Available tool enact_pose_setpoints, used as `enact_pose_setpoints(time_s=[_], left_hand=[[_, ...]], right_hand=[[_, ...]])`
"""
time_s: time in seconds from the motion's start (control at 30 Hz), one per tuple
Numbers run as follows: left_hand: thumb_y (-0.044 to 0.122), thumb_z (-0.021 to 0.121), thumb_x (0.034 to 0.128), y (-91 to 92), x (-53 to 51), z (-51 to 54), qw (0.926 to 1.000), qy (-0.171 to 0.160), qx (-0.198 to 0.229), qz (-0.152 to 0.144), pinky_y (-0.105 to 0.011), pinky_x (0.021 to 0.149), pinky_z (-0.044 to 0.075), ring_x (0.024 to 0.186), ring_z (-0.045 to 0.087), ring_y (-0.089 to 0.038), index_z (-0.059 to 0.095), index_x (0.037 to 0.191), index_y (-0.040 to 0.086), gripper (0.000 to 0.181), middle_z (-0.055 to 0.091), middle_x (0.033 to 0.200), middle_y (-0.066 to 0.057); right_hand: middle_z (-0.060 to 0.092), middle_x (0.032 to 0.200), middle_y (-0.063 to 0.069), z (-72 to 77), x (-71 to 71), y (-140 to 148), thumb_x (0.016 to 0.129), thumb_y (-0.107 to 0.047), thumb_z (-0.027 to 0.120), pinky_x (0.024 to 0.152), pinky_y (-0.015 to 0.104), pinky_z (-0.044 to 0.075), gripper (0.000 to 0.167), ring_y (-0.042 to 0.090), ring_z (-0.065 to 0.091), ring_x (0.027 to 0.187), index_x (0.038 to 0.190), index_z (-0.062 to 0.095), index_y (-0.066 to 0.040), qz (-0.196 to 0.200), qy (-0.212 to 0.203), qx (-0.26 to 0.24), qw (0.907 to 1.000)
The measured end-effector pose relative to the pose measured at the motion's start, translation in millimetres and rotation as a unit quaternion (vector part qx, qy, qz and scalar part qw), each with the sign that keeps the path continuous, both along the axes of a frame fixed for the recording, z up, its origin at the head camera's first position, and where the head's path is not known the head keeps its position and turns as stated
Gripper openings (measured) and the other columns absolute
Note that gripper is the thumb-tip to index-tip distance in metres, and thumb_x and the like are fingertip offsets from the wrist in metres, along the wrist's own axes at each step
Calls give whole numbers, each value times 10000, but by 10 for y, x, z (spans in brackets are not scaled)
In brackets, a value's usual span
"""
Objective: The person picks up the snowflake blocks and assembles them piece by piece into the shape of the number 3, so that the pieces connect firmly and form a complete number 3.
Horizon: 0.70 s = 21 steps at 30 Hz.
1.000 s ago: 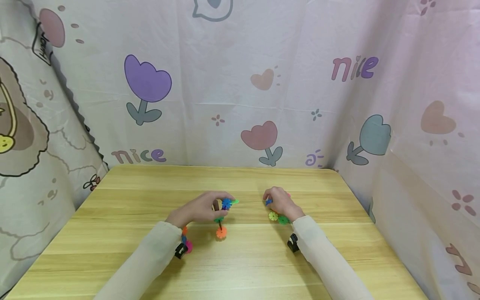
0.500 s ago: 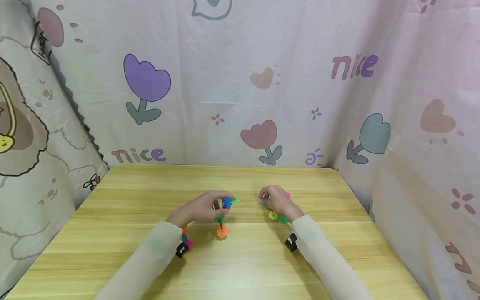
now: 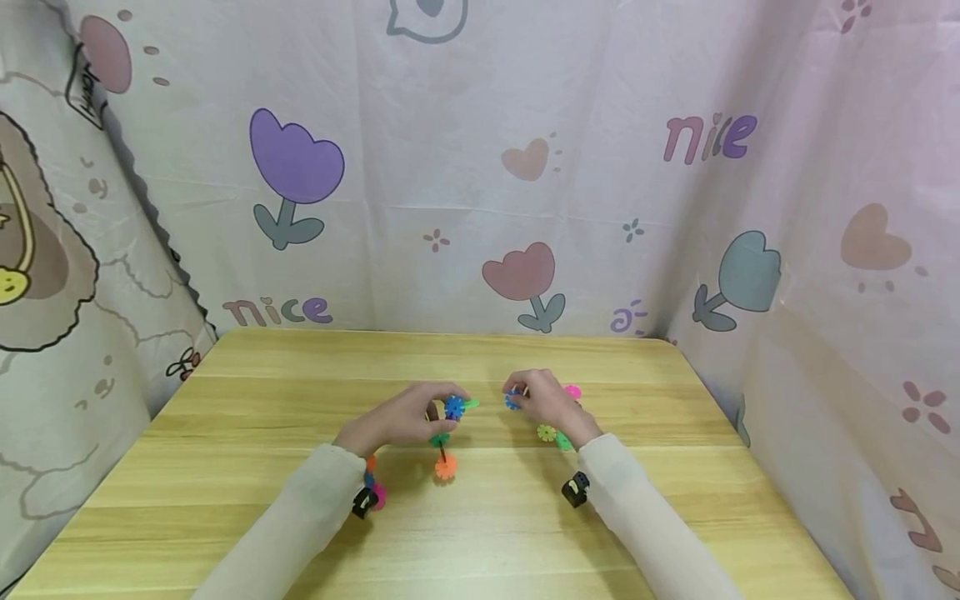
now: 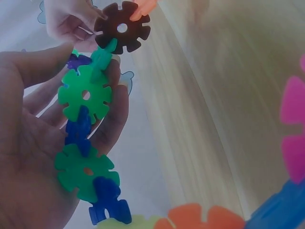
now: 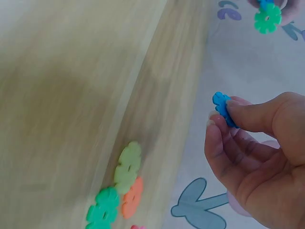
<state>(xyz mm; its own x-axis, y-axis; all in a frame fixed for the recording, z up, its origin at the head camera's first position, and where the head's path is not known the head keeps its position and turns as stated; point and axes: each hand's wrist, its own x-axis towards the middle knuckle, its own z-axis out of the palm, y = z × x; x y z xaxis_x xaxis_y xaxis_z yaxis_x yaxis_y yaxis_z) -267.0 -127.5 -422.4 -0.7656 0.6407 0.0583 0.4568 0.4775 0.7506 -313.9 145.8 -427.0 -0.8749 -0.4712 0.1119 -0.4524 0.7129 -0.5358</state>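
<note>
My left hand (image 3: 408,414) holds a chain of joined notched discs. In the left wrist view, green discs (image 4: 86,94) and dark blue ones (image 4: 78,131) lie across its palm and fingers. A dark brown disc (image 4: 122,27) and an orange disc (image 3: 446,466) hang at one end; a bright green one (image 3: 471,404) shows by the fingertips. Between thumb and fingers my right hand (image 3: 550,402) pinches a single blue disc (image 5: 224,109), apart from the chain and to its right.
Loose discs lie on the wooden table (image 3: 480,533) by my right wrist: yellow-green (image 3: 547,432), green (image 3: 563,442), pink (image 3: 573,392) and orange (image 5: 132,197). The chain's magenta disc (image 4: 293,114) and blue piece (image 4: 279,207) trail under the left wrist. A printed curtain (image 3: 420,275) stands behind the table.
My right hand has moved left with the blue disc, towards the left hand, and more of the pink disc behind it shows. The left hand and its chain have hardly moved.
</note>
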Motion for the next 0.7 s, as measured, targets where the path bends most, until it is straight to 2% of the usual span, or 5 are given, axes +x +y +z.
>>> enact_pose_setpoints(time_s=[0.7], left_hand=[[51, 650, 999, 0, 21, 12, 9999, -49, 98, -12, -282, 660, 603, 707, 666, -152, 633, 1304, 181, 332, 646, 1060, -58]], right_hand=[[745, 956, 75, 116, 87, -179, 990, -16, 642, 693, 208, 550, 168, 103, 610, 748, 1096, 760, -72, 535, 166, -210, 9982]])
